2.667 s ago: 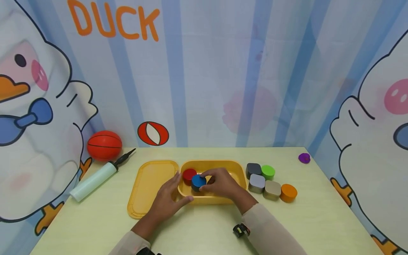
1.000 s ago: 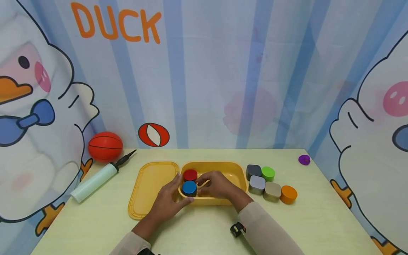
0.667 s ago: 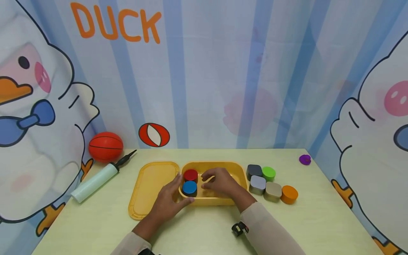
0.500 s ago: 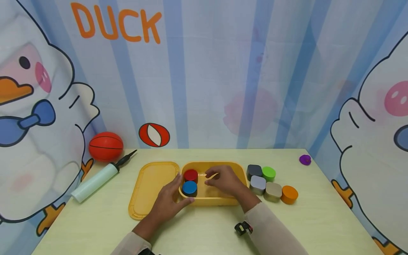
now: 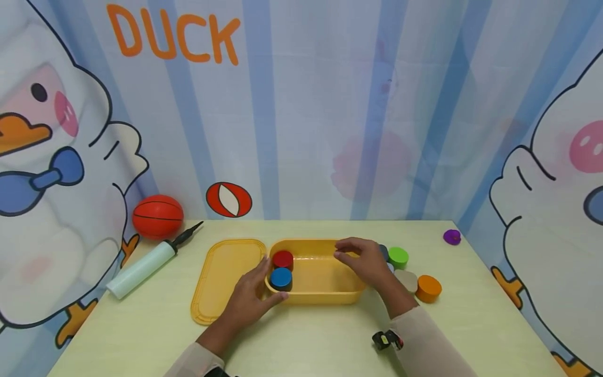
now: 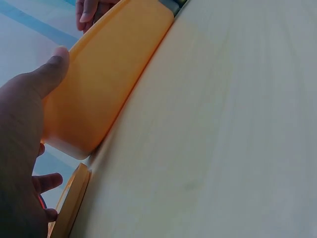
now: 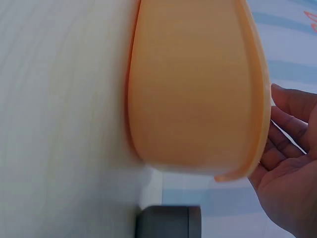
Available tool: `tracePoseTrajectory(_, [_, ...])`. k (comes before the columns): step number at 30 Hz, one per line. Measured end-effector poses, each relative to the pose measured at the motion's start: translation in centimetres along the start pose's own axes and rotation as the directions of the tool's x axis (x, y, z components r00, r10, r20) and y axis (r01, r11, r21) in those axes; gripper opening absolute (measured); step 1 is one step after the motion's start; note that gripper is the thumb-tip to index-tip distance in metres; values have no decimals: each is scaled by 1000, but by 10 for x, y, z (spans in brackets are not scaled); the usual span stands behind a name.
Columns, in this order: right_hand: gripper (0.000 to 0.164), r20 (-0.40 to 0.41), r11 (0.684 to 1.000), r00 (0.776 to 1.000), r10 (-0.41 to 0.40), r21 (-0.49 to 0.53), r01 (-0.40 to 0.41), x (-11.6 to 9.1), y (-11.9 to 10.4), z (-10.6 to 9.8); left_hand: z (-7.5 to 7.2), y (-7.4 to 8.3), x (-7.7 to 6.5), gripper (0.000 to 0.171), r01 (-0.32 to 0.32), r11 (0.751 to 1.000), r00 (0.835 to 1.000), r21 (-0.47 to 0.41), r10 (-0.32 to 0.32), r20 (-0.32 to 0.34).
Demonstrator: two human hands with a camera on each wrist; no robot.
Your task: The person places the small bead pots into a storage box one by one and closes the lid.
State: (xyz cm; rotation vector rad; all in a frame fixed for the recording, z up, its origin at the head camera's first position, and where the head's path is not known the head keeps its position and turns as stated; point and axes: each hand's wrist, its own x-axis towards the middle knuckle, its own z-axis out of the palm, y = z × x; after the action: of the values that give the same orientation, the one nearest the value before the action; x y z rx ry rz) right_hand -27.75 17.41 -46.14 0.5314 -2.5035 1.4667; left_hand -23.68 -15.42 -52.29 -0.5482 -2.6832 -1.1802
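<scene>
A yellow rectangular box (image 5: 325, 298) stands open-topped on the table. At its left end sit a small round red-topped piece (image 5: 283, 258) and a blue-topped one (image 5: 281, 278), side by side. My left hand (image 5: 248, 296) rests against the box's left end, fingers spread, thumb by the front corner; in the left wrist view the thumb (image 6: 55, 67) touches the rim. Over the box's right end hovers my right hand (image 5: 365, 257), fingers loosely bent and nothing between them. The right wrist view has that hand (image 7: 290, 148) beside the rim.
Right of the box stand a green piece (image 5: 398, 256), an orange one (image 5: 428, 288), a beige one (image 5: 408, 279) and dark and grey ones partly hidden. A yellow lid (image 5: 221, 277) lies left, with a pump (image 5: 146, 267), a ball (image 5: 157, 216) and a purple item (image 5: 452, 236) farther out.
The right hand set the blue-topped piece beside the red one, let it go and moved right, over the box's right end. The left hand has stayed in place.
</scene>
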Motion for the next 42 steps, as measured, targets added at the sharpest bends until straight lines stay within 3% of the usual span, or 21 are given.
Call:
tracePoseTrajectory(6, [26, -98, 995, 994, 43, -87, -51, -8, 10, -18, -1, -2, 0, 98, -12, 1000, 1000, -10, 12, -14])
tracePoseTrajectory(13, [27, -140, 989, 985, 98, -100, -113, -20, 25, -39, 0, -3, -1, 98, -13, 1000, 1000, -9, 13, -11])
tracePoseTrajectory(23, [37, -161, 976, 973, 165, -114, -184, -34, 45, -73, -1, -1, 0, 98, -13, 1000, 1000, -12, 13, -13])
tracePoseTrajectory(32, [42, -150, 960, 960, 237, -118, -255, -39, 64, -93, 0, 0, -1, 97, -5, 1000, 1000, -13, 5, -10])
tracePoseTrajectory(42, [48, -136, 902, 919, 370, -182, -391, -36, 77, -105, 0, -1, -1, 98, 6, 1000, 1000, -14, -6, -5])
